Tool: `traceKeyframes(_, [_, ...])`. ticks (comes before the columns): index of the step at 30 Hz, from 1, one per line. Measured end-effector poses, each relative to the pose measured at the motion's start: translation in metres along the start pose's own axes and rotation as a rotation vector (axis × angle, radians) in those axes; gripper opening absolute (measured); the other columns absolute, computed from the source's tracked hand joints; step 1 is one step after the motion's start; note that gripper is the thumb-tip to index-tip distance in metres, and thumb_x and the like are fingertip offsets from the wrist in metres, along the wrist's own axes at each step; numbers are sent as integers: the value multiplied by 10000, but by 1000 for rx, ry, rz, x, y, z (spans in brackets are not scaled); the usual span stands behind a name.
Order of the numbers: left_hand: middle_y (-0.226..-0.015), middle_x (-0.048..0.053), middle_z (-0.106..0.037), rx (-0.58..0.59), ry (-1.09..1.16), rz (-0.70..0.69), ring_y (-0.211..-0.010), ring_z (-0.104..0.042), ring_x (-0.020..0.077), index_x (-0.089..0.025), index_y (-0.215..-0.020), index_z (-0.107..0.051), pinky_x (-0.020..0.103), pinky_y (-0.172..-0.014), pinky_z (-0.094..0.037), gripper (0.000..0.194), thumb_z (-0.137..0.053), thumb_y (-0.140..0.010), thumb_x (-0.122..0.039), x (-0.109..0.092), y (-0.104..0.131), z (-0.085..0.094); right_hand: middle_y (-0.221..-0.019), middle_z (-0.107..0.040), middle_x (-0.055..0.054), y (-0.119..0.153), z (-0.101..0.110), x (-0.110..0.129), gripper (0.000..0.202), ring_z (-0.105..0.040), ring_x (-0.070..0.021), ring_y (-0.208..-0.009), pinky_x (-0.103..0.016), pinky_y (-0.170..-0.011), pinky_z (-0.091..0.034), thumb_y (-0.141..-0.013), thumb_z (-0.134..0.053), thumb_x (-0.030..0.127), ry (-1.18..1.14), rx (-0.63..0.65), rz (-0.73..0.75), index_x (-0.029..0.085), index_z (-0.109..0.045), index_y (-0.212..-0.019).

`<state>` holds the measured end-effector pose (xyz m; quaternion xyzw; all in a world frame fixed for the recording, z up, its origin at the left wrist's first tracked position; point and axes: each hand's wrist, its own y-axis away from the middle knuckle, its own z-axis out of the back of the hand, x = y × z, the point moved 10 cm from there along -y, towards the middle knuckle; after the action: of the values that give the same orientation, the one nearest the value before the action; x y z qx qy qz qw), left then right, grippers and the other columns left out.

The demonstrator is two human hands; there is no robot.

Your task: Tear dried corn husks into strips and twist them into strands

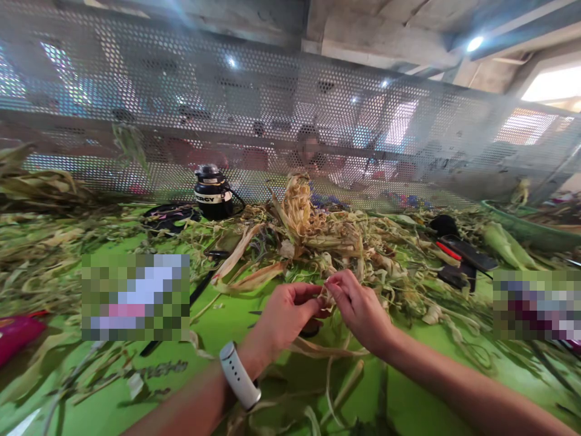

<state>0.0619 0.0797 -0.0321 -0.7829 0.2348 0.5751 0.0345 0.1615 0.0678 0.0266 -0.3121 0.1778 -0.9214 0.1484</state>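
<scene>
My left hand (285, 315), with a white band (239, 375) on its wrist, has thumb and fingers pinched around a small pale strip of corn husk (327, 298). My right hand (358, 306) pinches the same strip from the other side, its fingertips close to the left ones. Part of the strip is hidden by the fingers. Under my left hand a dark loop and a thin point show, perhaps scissors (311, 330). Just beyond the hands stands an upright bundle of dried husk (297, 203) on a heap of loose husks (336, 233).
A black bottle (213, 192) stands behind, near a perforated metal screen (254, 79). Dark objects with a red stick (448, 251) lie right, before a green basket (535, 227). Husk scraps litter the green table (218, 315). A person (308, 145) is beyond the screen.
</scene>
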Motion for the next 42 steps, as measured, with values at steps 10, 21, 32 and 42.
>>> traceKeyframes(10, [-739, 27, -690, -133, 87, -61, -612, -599, 110, -144, -886, -663, 207, -568, -464, 405, -804, -553, -326, 12, 1, 6, -580, -564, 36, 1, -28, -20, 188, -419, -88, -405, -185, -370, -267, -883, -447, 391, -508, 82, -290, 211, -477, -840])
traceKeyframes(21, [-716, 12, -695, -160, 101, -122, -643, -613, 110, -152, -847, -653, 198, -602, -461, 344, -793, -571, -302, -2, -5, 20, -438, -461, 111, -3, -19, -32, 242, -311, -41, -269, -136, -270, -242, -853, -474, 450, -624, 96, -409, 210, -456, -880])
traceKeyframes(32, [-740, 32, -701, -142, 18, -156, -647, -614, 123, -134, -850, -662, 218, -600, -463, 319, -774, -595, -289, -10, -6, 20, -348, -435, 125, -2, -34, -28, 289, -249, -18, -233, -115, -230, -187, -794, -585, 464, -715, 347, -459, 194, -486, -785])
traceKeyframes(42, [-788, 6, -700, -245, -113, -385, -728, -601, 118, -161, -876, -665, 223, -707, -471, 240, -709, -677, -287, -27, 0, 28, -382, -415, 136, 16, -58, -19, 391, -230, -8, -241, -113, -242, -167, -749, -608, 545, -987, 406, -561, 197, -441, -814])
